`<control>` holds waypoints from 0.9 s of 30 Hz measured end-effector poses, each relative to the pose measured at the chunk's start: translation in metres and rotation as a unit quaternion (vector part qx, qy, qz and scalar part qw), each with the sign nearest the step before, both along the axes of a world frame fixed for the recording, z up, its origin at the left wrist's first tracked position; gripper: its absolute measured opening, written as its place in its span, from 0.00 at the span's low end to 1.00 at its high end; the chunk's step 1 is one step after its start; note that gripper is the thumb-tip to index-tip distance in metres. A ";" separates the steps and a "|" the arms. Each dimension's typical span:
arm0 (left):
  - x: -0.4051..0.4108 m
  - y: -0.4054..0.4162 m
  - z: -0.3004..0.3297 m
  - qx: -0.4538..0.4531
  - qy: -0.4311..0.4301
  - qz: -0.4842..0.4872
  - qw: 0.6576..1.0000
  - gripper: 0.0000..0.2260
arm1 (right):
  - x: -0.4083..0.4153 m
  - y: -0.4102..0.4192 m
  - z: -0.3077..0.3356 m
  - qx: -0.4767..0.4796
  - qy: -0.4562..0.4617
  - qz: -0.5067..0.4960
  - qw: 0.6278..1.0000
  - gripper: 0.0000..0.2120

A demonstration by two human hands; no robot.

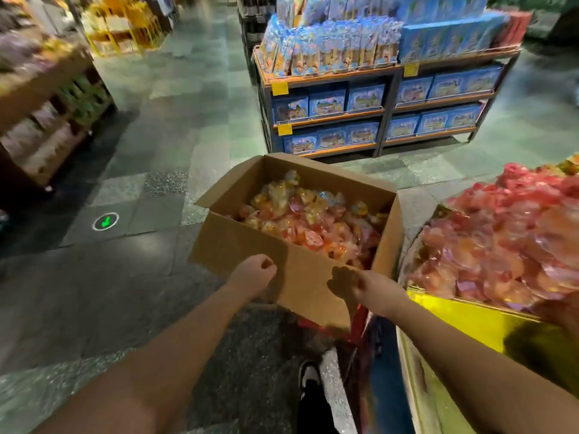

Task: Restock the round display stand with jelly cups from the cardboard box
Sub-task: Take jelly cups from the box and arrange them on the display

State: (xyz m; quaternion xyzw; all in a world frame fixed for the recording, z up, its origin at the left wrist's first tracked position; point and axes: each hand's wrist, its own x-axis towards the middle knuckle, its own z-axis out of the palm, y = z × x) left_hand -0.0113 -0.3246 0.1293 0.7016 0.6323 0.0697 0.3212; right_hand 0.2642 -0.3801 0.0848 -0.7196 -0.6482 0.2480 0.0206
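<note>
An open cardboard box (250, 245) sits in the middle of the view, filled with orange, red and yellow jelly cups (313, 220). To its right is the round display stand (463, 321) with a shiny yellow side, heaped with pink and red jelly cups (501, 239). My left hand (255, 272) hovers in front of the box's near wall with its fingers curled and holds nothing. My right hand (371, 286) is by the box's near right corner, fingers curled too, and casts a shadow on the cardboard. No cup shows in either hand.
The box rests on something red (308, 324) underneath it. Behind stands a shelf unit (385, 120) of blue boxes and packets. Wooden shelving (47, 120) lines the left. Grey tiled floor with a green arrow marker (106, 221) lies between. My shoe (310, 377) is below.
</note>
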 end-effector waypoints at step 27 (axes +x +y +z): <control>-0.003 0.368 -0.202 -0.168 0.292 0.082 0.938 0.22 | 0.022 0.456 -0.150 -0.076 -0.060 -0.142 0.985 0.39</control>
